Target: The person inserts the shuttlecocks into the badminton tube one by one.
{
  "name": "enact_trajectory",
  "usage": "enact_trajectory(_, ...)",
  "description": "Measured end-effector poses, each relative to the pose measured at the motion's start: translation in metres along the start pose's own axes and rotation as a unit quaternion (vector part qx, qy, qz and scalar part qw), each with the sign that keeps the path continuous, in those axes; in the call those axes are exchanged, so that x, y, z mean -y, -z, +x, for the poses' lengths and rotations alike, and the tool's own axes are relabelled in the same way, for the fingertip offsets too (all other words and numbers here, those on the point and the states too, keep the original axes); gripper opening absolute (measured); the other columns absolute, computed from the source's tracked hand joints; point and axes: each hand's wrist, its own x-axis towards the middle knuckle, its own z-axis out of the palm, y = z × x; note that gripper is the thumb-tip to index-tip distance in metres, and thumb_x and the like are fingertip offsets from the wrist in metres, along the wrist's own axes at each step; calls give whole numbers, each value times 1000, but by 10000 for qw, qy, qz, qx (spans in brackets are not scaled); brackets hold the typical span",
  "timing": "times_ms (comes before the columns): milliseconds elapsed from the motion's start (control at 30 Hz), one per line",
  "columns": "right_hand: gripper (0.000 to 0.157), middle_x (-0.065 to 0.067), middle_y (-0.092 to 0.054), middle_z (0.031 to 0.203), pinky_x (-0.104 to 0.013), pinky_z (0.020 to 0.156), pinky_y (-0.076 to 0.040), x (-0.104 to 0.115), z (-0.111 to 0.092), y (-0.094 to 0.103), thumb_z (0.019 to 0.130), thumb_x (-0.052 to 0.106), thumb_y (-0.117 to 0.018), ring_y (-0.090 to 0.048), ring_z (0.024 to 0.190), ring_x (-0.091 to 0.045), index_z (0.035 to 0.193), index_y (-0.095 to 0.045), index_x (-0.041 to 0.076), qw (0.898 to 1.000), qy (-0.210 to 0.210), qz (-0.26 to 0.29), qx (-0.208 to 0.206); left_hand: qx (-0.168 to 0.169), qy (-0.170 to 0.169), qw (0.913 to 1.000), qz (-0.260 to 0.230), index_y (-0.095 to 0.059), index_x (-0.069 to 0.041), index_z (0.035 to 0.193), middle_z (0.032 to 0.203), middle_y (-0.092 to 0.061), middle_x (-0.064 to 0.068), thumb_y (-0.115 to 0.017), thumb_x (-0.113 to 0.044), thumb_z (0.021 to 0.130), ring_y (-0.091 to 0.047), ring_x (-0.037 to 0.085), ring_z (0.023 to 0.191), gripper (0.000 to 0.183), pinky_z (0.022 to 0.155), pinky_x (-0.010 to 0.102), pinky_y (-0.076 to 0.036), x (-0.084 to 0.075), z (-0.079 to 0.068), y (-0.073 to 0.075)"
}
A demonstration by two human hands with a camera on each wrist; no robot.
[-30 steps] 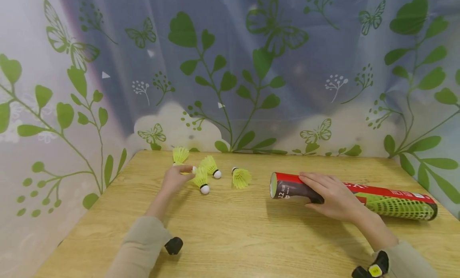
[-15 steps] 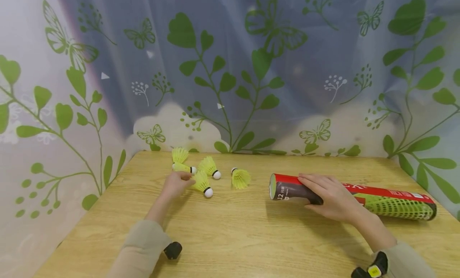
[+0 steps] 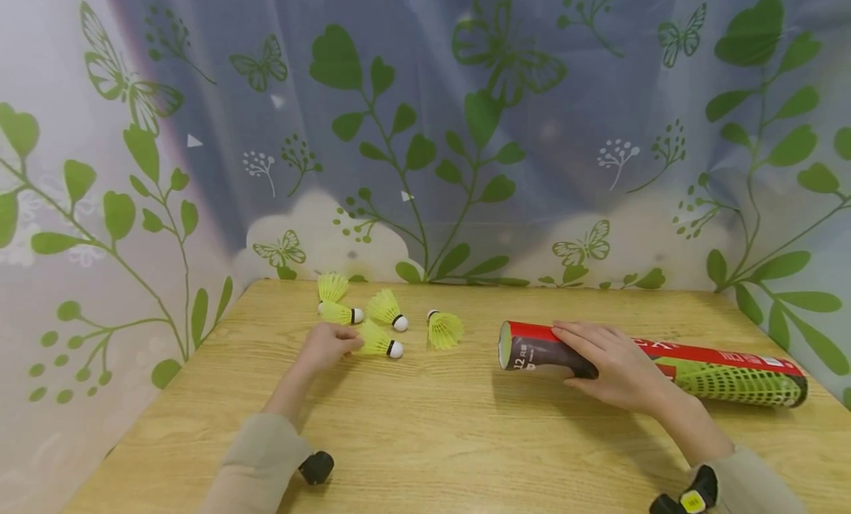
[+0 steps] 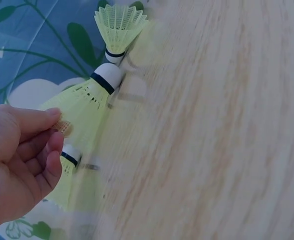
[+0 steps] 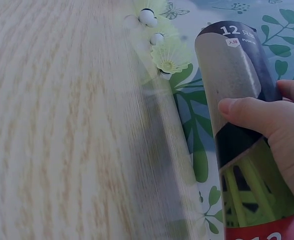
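Observation:
My left hand [image 3: 326, 345] pinches the skirt rim of a yellow shuttlecock [image 3: 376, 340] between thumb and fingers. The white cork of that shuttlecock points right, away from the hand. In the left wrist view the thumb lies along the shuttlecock's skirt [image 4: 84, 107]. My right hand [image 3: 618, 362] grips a red, black and green shuttlecock tube [image 3: 738, 374] near its left end, from above. The tube lies slanted on the right, its left end facing the shuttlecocks. Its inside is mostly hidden in the head view.
Behind the left hand lie a shuttlecock [image 3: 337, 313] and another one [image 3: 332, 286] at the far edge. A third shuttlecock [image 3: 384, 307] and a separate shuttlecock [image 3: 444, 329] lie farther right. The wooden table [image 3: 425, 440] ends at a leaf-printed curtain [image 3: 425, 130].
My left hand has drawn slightly back toward me, and the shuttlecock at its fingers has turned so its cork points right. The right hand and tube stay nearly still.

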Motion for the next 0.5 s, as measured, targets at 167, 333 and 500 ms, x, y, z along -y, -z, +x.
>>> enact_trajectory(167, 71, -11, -59, 123, -49, 79, -46, 0, 0, 0, 88, 60, -38, -56, 105, -28, 130, -54, 5, 10000, 13, -15, -36, 18, -74, 9998, -164, -71, 3, 101, 83, -69, 11, -66, -12, 85, -61, 15, 68, 22, 58, 25, -46, -5, -3, 2)
enact_trajectory(333, 71, -11, -59, 122, -50, 80, -46, 1, 1, 1, 88, 60, -39, -56, 105, -28, 129, -54, 4, 10000, 24, -8, -59, 71, -25, 9996, -265, -72, 1, 98, 84, -70, 10, -67, -13, 85, -62, 13, 69, 20, 63, 26, -50, -12, -6, 3)
enact_trajectory(500, 68, -11, -59, 122, -50, 79, -46, 0, 1, 1, 89, 57, -41, -56, 105, -28, 130, -54, 4, 10000, 62, 40, -46, 114, -181, 9994, -281, -73, -2, 95, 90, -70, 9, -67, -15, 85, -63, 13, 73, 18, 66, 28, -52, -22, -11, 4)
